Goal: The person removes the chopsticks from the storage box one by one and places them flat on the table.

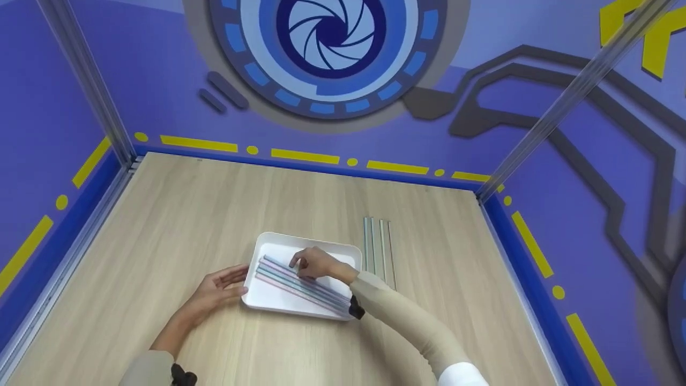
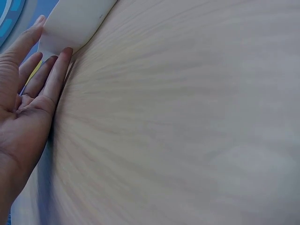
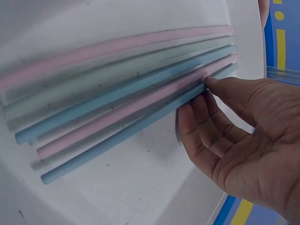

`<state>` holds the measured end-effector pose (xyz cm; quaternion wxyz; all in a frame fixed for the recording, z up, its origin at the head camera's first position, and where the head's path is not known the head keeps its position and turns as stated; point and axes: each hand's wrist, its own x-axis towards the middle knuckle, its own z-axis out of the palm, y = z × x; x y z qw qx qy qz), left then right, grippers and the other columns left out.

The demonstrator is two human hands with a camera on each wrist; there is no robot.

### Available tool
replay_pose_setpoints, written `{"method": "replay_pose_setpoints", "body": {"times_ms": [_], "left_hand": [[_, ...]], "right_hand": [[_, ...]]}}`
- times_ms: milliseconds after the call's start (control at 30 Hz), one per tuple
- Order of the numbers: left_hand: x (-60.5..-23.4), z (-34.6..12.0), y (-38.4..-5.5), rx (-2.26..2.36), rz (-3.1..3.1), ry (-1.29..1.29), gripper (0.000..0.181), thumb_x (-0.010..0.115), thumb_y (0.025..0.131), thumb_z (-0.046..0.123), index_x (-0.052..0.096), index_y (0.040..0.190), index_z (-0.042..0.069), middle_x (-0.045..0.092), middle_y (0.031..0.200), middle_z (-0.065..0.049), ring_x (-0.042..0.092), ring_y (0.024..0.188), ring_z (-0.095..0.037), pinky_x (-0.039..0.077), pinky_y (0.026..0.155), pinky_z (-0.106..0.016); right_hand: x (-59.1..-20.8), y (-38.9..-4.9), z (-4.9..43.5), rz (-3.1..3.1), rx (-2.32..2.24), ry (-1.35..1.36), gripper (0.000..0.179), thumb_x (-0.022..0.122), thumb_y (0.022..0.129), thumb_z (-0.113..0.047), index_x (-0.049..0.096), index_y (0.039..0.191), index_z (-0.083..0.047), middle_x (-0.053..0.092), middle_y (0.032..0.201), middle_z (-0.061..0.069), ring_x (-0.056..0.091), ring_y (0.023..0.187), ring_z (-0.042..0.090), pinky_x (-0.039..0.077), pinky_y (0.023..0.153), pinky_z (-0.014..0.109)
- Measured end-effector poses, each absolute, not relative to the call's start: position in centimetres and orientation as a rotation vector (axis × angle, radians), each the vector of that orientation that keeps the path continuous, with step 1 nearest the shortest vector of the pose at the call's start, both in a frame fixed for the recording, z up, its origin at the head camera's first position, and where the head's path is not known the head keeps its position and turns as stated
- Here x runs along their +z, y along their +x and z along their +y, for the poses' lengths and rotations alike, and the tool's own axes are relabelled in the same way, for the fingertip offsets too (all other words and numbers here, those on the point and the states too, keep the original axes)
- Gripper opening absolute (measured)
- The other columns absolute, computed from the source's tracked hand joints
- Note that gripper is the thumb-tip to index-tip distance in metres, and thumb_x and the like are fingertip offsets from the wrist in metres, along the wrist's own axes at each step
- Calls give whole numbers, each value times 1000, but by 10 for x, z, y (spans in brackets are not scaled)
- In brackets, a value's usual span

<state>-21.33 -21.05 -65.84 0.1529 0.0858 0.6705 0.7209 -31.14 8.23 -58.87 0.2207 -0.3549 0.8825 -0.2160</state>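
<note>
A white rectangular tray (image 1: 306, 239) stands on the table, with several thin straws in pink, green and blue lying side by side in it. My right hand (image 1: 317, 262) is over the tray and pinches the outermost blue straw (image 3: 140, 119) between thumb and fingers. Beside that one lies a pink straw (image 3: 122, 110), then another blue straw (image 3: 89, 110), a pale green straw (image 3: 93, 82) and a pink straw (image 3: 117, 43). My left hand (image 1: 217, 292) is at the tray's left end, its fingers extended and the fingertips against the tray's outer wall (image 2: 75, 23).
Several more straws (image 1: 373, 241) lie roughly parallel on the wooden table (image 1: 203, 214), just right of the tray and partly hidden by the right forearm. Blue-purple panels (image 1: 155, 96) wall the table at the back and sides, with metal posts (image 1: 99, 91) at the corners.
</note>
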Motion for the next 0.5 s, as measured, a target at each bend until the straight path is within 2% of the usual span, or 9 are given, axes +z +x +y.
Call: {"method": "replay_pose_setpoints", "body": {"times_ms": [200,333,500], "left_hand": [[-657,-210,-213,2070,1931,252,68,72,94,9,39,152,-7,42,156,-31,45,144,-40,49,106,-14],[-659,-210,-213,2066,1938,238,67,73,94,8,41,151,-7,43,155,-30,45,144,-39,49,105,-14],[-660,-211,-213,2062,1929,222,67,72,94,9,41,152,-5,43,156,-28,47,144,-35,49,105,-15]], "right_hand": [[-589,-307,81,2516,-531,-946,24,75,90,-1,74,113,-2,78,99,14,66,80,11,56,72,17],[-588,-305,81,2544,-512,-926,24,73,90,0,74,114,-3,78,103,12,70,90,15,60,82,23],[-587,-306,83,2551,-535,-969,24,70,91,3,74,115,-1,77,105,14,74,96,22,62,85,27]]}}
